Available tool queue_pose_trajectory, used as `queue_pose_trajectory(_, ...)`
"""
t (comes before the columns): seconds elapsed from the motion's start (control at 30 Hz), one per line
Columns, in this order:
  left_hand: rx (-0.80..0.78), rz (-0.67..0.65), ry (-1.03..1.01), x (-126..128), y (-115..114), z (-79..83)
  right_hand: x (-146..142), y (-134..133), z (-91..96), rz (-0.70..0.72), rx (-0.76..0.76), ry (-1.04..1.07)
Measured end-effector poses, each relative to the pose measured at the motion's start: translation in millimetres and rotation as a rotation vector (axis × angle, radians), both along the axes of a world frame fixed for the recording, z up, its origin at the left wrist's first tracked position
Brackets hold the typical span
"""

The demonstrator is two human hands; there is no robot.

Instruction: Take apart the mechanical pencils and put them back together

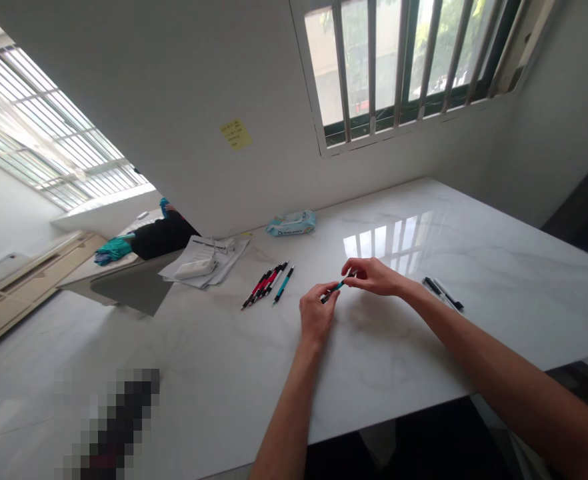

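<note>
A blue and black pen (341, 285) is held between my two hands, just over the white marbled table (384, 373). My left hand (318, 313) grips its near, dark end between thumb and fingers. At the far end, my right hand (371, 276) pinches the pen with thumb and fingertips, partly hiding that tip. To the left lies a group of red, black and white pens (264, 287), with a single blue and black pen (284, 285) beside them. Several black and white pen parts or pens (443, 293) lie past my right forearm.
A light blue wipes packet (291, 224) lies near the wall. Papers with a white device (197, 267) sit at the table's left corner. A yellow sticky note (235, 134) is on the wall beside a barred window (399, 67). The table's front edge runs below my forearms.
</note>
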State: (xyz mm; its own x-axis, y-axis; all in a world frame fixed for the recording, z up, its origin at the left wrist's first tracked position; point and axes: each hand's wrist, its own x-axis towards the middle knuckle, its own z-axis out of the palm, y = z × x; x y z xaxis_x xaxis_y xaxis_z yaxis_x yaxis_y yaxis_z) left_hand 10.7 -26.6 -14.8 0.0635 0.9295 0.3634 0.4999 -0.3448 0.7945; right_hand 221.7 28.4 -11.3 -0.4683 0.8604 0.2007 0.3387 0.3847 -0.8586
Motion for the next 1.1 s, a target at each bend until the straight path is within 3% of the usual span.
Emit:
queue_pose_trajectory(0.33,0.003,0.000,-0.006,0.2,0.0,-0.5,0.9,-1.4,3.1,-0.023,0.026,-0.051)
queue_pose_trajectory(0.9,-0.023,0.010,0.012,-0.7,1.1,-1.1,3.4,-0.5,5.9,0.001,0.038,0.045)
queue_pose_trajectory(1.1,-0.024,0.013,0.001,-1.7,2.1,-1.5,3.7,0.7,3.6,-0.007,-0.041,0.019)
